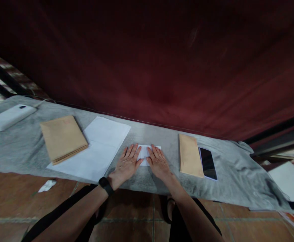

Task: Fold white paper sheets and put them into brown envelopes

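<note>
A small folded white paper (144, 153) lies on the grey cloth in front of me. My left hand (128, 162) rests flat on its left side, fingers stretched out. On the right side of the paper my right hand (158, 161) lies flat too, its fingers extended. Between the two hands the paper's middle shows; its outer parts are covered by my fingers. Just left of my left hand are large white sheets (98, 151), partly under a stack of brown envelopes (63, 137). To the right of my right hand lies another brown envelope stack (191, 155).
A phone (208, 163) lies beside the right envelopes. At the far left is a white device (9, 117) with a cable. The grey cloth (147, 181) covers a narrow surface against a dark red backdrop (147, 67). A white scrap (47, 186) lies on the tiled floor.
</note>
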`<action>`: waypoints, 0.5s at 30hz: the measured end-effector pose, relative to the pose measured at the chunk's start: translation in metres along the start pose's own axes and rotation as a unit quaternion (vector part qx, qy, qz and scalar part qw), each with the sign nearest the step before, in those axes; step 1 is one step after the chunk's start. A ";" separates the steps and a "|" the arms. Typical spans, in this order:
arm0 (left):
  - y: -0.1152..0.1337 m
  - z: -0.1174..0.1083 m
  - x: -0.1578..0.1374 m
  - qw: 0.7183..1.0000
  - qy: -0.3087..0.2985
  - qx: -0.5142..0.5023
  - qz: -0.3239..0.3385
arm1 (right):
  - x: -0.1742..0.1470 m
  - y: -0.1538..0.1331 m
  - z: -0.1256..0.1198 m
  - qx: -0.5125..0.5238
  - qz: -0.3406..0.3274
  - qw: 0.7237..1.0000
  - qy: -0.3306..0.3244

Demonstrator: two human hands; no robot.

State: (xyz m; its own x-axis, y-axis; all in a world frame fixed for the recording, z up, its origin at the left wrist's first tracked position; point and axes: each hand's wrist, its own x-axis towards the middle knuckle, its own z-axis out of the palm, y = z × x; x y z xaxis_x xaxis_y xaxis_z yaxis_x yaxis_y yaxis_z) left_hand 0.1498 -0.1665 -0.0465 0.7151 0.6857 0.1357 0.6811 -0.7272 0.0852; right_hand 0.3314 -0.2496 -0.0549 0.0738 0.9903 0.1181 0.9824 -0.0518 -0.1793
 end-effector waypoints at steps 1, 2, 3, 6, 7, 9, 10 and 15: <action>-0.002 -0.002 -0.001 1.000 -0.001 0.001 -0.003 | 0.000 0.000 0.001 -0.001 0.001 1.000 0.001; -0.004 -0.005 -0.001 1.000 -0.003 0.002 -0.005 | -0.001 0.000 0.001 -0.003 0.001 1.000 0.002; -0.006 -0.007 -0.002 1.000 -0.004 0.002 -0.007 | -0.001 0.000 0.002 -0.004 -0.001 1.000 0.004; -0.014 -0.014 -0.001 1.000 -0.003 0.002 -0.013 | -0.001 0.002 0.005 -0.008 -0.007 1.000 0.012; -0.019 -0.016 0.000 1.000 0.002 0.001 -0.017 | -0.001 0.002 0.006 -0.009 -0.010 1.000 0.014; -0.032 -0.021 0.003 0.999 0.017 -0.001 -0.034 | -0.002 0.003 0.008 -0.013 -0.013 1.000 0.015; -0.042 -0.024 0.005 0.998 0.026 -0.003 -0.051 | -0.002 0.004 0.009 -0.015 -0.012 1.000 0.015; -0.121 -0.047 0.005 0.955 0.087 -0.025 -0.282 | -0.002 0.006 0.015 -0.016 -0.014 1.000 0.023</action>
State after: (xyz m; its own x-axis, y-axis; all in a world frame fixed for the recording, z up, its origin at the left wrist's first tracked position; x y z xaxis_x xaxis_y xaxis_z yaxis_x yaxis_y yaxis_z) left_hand 0.0632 -0.0764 -0.0102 0.1968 0.9564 0.2157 0.9391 -0.2471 0.2387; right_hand 0.3344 -0.2502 -0.0713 0.0534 0.9846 0.1666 0.9892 -0.0293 -0.1438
